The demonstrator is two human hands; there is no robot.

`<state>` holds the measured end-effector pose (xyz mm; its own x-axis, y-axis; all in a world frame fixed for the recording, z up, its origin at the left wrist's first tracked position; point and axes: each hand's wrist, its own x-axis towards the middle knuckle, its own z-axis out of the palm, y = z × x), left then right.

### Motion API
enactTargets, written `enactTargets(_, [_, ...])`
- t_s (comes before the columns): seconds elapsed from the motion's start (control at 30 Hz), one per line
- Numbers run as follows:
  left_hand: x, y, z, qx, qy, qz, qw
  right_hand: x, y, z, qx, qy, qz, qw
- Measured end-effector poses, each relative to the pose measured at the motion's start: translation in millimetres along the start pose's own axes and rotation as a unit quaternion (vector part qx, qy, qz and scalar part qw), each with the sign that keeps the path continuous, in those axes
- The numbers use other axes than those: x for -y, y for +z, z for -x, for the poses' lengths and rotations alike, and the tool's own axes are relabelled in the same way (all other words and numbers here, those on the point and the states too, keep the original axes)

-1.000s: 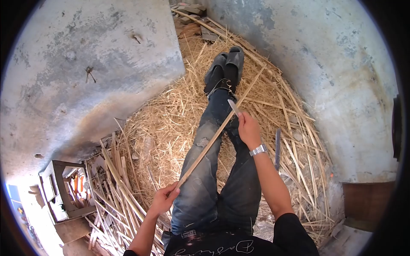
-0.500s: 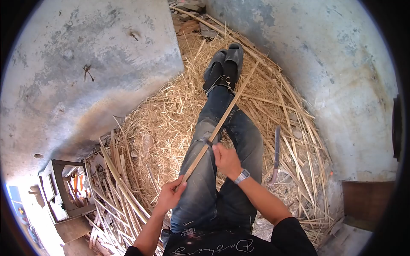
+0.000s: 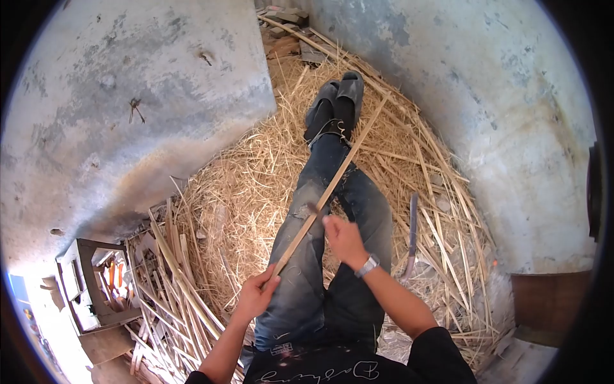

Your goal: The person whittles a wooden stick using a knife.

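Right grip [image 3: 344,242] forward — left grip [image 3: 257,294] nearer

A blotched left wall [image 3: 141,77] and a stained right wall [image 3: 492,121], both pale, hem in a shaving-strewn floor [image 3: 240,182] leading to rubble [image 3: 288,18]. Bright light fills an opening [image 3: 48,333] at lower left, beside a dark frame [image 3: 88,281]; a brown panel [image 3: 550,299] stands opposite.

A single head-worn camera looks forward and steeply down past the wearer's shirt [image 3: 307,367] and jeans [image 3: 295,294] to the slippers [image 3: 351,86]; the left hand [image 3: 256,295] and right hand [image 3: 345,242] sit nearer, below mid-frame; the wide lens bends the walls [image 3: 128,70] at either side, corners dark.
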<state>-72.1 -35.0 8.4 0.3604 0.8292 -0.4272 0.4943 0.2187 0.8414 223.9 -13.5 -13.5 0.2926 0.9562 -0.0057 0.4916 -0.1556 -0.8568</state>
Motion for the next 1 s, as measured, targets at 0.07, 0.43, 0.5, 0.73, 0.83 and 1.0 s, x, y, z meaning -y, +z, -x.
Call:
enactTargets(0.07, [-0.8, -0.2, 3.9, -0.012, 0.016, -0.026, 0.999, -19.5, -17.1, -38.0, -0.062, 0.006, 0.044, 0.997])
enactTargets(0.43, [-11.0, 12.3, -4.3, -0.067, 0.060, -0.111, 0.990, -25.2, 18.9, -2.8, -0.021, -0.097, 0.113, 0.989])
enactTargets(0.5, [-8.5, 14.2, -5.1, -0.080, 0.070, -0.143, 0.984, -14.9, 16.3, 11.5, 0.007, -0.096, 0.117, 0.988])
enactTargets(0.73, [-31.9, 7.1, 2.3, -0.035, -0.017, -0.201, 0.979, -56.4, -22.5, -89.4, -0.178, -0.008, 0.137, 0.974])
enactTargets(0.83, [-18.9, 10.6, 4.7, -0.035, -0.014, -0.197, 0.980, -60.4, -24.4, -107.7, -0.194, 0.003, 0.149, 0.970])
enactTargets(1.0, [-8.4, 22.5, -5.6, -0.097, 0.088, -0.165, 0.978, -36.3, 16.1, -28.0, -0.054, -0.110, 0.119, 0.985])
